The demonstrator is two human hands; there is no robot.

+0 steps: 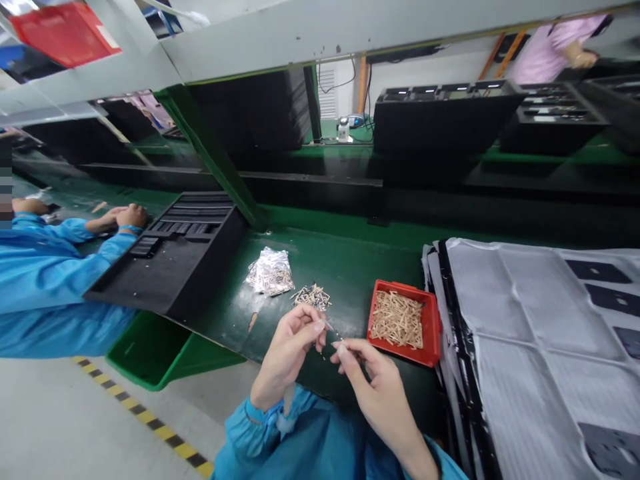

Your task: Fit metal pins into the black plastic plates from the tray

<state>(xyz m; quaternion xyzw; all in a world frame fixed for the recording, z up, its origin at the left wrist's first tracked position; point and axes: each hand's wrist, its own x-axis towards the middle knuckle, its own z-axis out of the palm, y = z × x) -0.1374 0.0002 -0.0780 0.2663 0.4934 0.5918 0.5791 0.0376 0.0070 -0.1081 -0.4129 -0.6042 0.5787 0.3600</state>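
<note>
Across the bench the green worktop [345, 257] is spread, its right side taken up by a pale-sheeted stack [525, 300], its left by a black box [170, 267]. And now the 2 hands, brought close together at the near edge! By the left hand [290, 347], thumb against fingers, tiny pieces [328, 325] are pinched; by the right hand [377, 380], just beside it, small bits are gripped at the fingertips too, though their exact shape cannot be told. Beside the right hand the red bin [433, 330] is seen, filled with slim tan pieces [397, 319]. Beyond the left hand a shiny clear bag [270, 272] is laid, and nearer, a loose pile [313, 295] is scattered. Fine handling of the tiny pieces between the 2 hands is judged to be in hand; for the next move, a light pinch and steady fingertip alignment are called for.
</note>
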